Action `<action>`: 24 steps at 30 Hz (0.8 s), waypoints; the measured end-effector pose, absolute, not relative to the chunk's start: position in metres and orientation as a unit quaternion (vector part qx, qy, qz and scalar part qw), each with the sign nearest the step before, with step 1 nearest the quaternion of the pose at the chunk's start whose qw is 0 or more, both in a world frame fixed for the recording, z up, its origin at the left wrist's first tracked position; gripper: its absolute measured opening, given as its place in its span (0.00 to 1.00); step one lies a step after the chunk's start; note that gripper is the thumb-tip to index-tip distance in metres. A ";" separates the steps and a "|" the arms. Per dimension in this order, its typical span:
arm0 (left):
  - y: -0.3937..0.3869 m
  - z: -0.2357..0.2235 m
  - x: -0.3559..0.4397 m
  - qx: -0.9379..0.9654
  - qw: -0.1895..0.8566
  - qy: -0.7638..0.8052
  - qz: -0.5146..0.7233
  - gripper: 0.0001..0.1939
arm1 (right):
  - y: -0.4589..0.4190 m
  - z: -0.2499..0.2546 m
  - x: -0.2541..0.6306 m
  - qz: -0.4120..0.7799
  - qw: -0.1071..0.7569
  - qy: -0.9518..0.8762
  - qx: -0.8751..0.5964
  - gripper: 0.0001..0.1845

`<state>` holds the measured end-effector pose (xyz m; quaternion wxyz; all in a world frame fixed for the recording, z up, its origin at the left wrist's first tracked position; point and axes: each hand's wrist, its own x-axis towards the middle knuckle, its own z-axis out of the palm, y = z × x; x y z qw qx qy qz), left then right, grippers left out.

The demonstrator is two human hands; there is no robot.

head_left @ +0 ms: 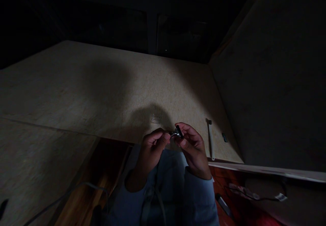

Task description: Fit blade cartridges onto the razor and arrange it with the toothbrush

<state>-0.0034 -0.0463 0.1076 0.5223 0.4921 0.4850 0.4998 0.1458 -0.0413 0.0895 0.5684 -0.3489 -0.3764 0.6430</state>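
view: head | from: above the near side of the worktop (152,83) | facing: forward and down, across it | range: fairly near

- Razor (177,132): silver and black, I'd say
- Sleeves (202,197): dusky blue
- Tabletop (152,80): beige, finely mottled
- Long stick (211,141): whitish, dark-tipped
- Small piece (224,137): dark teal
- Floor (218,177): reddish

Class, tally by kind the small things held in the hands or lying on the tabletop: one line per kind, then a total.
Razor-like tool, held: 1
Long pale-handled tool: 1
Small dark piece: 1
Faint clear-looking item: 1
Total: 4
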 end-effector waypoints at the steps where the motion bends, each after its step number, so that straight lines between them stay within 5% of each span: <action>1: -0.046 0.108 -0.003 0.490 0.525 0.488 0.496 0.29 | -0.041 0.089 0.146 0.641 0.569 -0.379 -0.349 0.24; 24: -0.053 0.114 0.002 0.521 0.512 0.485 0.482 0.26 | -0.047 0.100 0.151 0.592 0.580 -0.406 -0.386 0.23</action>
